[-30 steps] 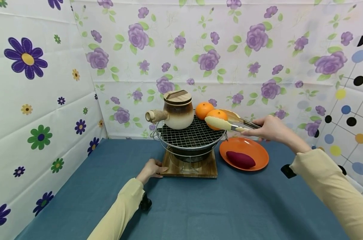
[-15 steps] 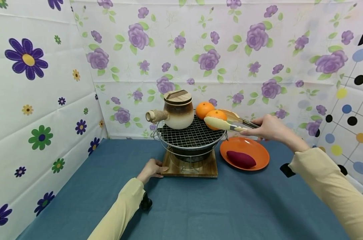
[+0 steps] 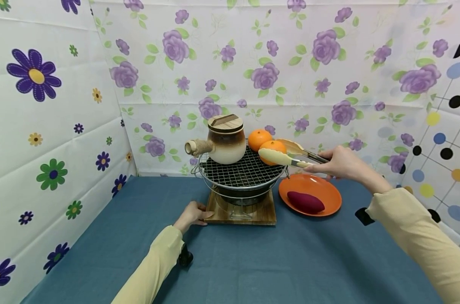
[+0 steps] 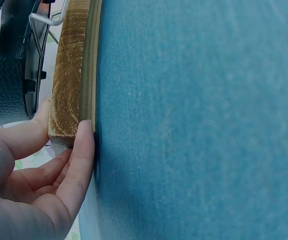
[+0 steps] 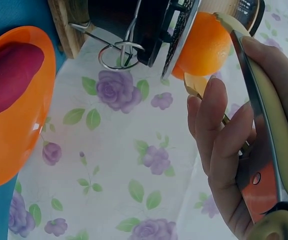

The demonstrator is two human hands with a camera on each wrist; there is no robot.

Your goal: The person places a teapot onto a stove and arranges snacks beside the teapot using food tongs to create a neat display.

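My right hand (image 3: 343,163) grips a pair of tongs (image 3: 278,156) with cream tips and metal arms. The tips lie on both sides of an orange (image 3: 274,146) at the right of the round wire grill (image 3: 245,173). A second orange (image 3: 258,137) sits just behind it. In the right wrist view the near orange (image 5: 206,46) rests against the mesh. My left hand (image 3: 192,215) pinches the left front corner of the wooden board (image 3: 260,216) under the grill. In the left wrist view the thumb is on the board's (image 4: 69,75) top, a finger at its underside.
A brown and cream pot (image 3: 230,150) with a wooden lid stands on the grill's left, its wrapped handle pointing left. Right of the grill, an orange plate (image 3: 330,192) holds a purple sweet potato (image 3: 306,202). Blue cloth (image 3: 253,266) covers the table, and floral sheets (image 3: 222,55) hang behind.
The tongs and the near orange have shifted very slightly to the left. My left hand keeps its hold on the board.
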